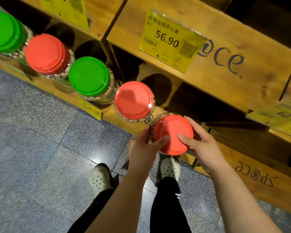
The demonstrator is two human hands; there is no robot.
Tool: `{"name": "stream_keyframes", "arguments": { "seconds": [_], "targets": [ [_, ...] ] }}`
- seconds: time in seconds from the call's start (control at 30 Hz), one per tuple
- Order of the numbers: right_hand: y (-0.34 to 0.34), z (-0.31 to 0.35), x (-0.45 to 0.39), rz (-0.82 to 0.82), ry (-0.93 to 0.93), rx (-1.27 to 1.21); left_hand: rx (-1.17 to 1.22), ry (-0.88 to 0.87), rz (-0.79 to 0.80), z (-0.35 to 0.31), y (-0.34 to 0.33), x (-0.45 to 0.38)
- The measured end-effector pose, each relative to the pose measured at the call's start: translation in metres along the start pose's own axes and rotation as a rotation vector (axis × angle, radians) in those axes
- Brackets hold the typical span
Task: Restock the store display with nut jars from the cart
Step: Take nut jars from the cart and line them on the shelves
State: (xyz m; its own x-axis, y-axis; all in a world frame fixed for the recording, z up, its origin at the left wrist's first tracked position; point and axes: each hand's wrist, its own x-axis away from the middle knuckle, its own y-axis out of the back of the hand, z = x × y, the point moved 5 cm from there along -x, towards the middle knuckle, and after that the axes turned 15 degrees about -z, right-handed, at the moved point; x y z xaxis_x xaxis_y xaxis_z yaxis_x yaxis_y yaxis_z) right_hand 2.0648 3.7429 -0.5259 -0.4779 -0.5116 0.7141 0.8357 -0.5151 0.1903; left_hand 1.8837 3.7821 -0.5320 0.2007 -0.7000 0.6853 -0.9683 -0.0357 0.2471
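I hold a clear nut jar with a red lid (pixel 172 132) in both hands at the front edge of the wooden display shelf (pixel 111 115). My left hand (pixel 144 148) grips its left side with the thumb on the lid. My right hand (pixel 202 145) grips the right side, thumb across the lid. The jar touches or nearly touches another red-lidded jar (pixel 133 100) standing on the shelf just to its left. Further left along the shelf stand a green-lidded jar (pixel 89 75), a red-lidded jar (pixel 46 53) and a green-lidded jar (pixel 4 30).
Yellow price tags hang on the wooden crates: 56.90 (pixel 168 39) above, 62.90 (pixel 279 116) at right, 99.00 (pixel 89 107) on the shelf edge. Dark open shelf space (pixel 200 105) lies to the right of the jars. Below are my feet in white clogs (pixel 99 179) on the grey speckled floor (pixel 32 148).
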Motion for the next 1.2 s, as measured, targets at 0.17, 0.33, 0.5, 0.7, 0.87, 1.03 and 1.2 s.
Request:
{"name": "stream_keyframes", "arguments": {
  "seconds": [0.17, 0.33, 0.5, 0.7, 0.87, 1.03, 1.2],
  "targets": [
    [0.002, 0.004, -0.017, 0.006, 0.025, 0.0, 0.035, 0.052, -0.023, 0.007, -0.011, -0.013],
    [0.003, 0.012, -0.027, 0.017, 0.05, 0.02, 0.061, 0.046, -0.021, 0.0, -0.02, -0.015],
    [0.004, 0.018, -0.031, 0.042, 0.055, 0.045, 0.068, 0.082, -0.036, -0.003, -0.023, -0.012],
    [0.004, 0.021, -0.027, 0.035, 0.059, 0.09, -0.168, 0.01, -0.037, -0.012, -0.022, -0.008],
    [0.009, 0.032, -0.01, -0.13, 0.137, 0.242, -0.397, -0.054, -0.02, -0.039, -0.017, 0.01],
    [0.018, 0.047, 0.028, -0.229, 0.162, 0.29, -0.392, -0.065, 0.006, -0.068, 0.0, 0.042],
    [0.028, 0.07, 0.092, -0.272, 0.224, 0.365, -0.443, -0.208, 0.065, -0.113, 0.019, 0.084]
  ]
}}
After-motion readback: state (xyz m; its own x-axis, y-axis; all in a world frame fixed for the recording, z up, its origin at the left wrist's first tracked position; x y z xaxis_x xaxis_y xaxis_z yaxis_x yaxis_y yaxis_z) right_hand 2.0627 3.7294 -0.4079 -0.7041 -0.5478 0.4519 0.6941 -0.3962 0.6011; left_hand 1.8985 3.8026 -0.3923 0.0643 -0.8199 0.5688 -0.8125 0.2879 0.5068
